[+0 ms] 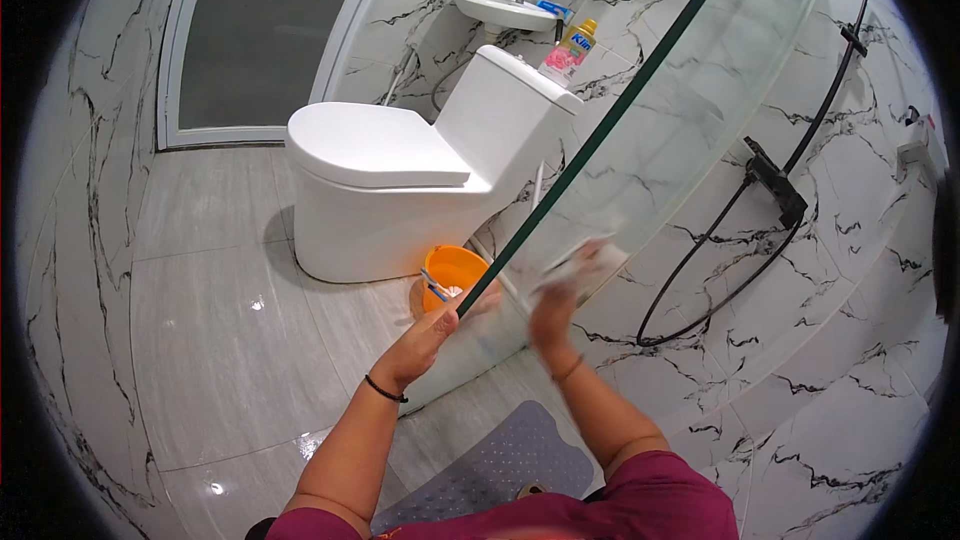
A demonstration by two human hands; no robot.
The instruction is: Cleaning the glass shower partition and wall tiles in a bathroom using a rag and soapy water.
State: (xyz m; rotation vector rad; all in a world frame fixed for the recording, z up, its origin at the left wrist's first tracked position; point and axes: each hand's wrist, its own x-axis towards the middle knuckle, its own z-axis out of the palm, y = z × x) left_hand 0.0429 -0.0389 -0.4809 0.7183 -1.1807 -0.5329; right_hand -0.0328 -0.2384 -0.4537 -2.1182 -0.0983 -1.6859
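Observation:
A glass shower panel (637, 157) with a dark green edge runs diagonally before me. My left hand (426, 337) grips its near vertical edge, the fingers partly behind the glass. On the panel's right face, my right hand (555, 315) holds a white cloth (592, 262) against or very close to the glass; both are blurred. Beyond my left hand, an orange bucket (457, 262) stands on the floor beside the toilet, with a brush or similar handled thing inside it.
A white toilet (375, 195) stands beyond the panel, a Klin bottle (568, 52) on its tank. Behind is a small washbasin (502, 11). A black shower hose (697, 322) loops along the right marble-patterned wall. A grey bath mat (495, 465) lies below me.

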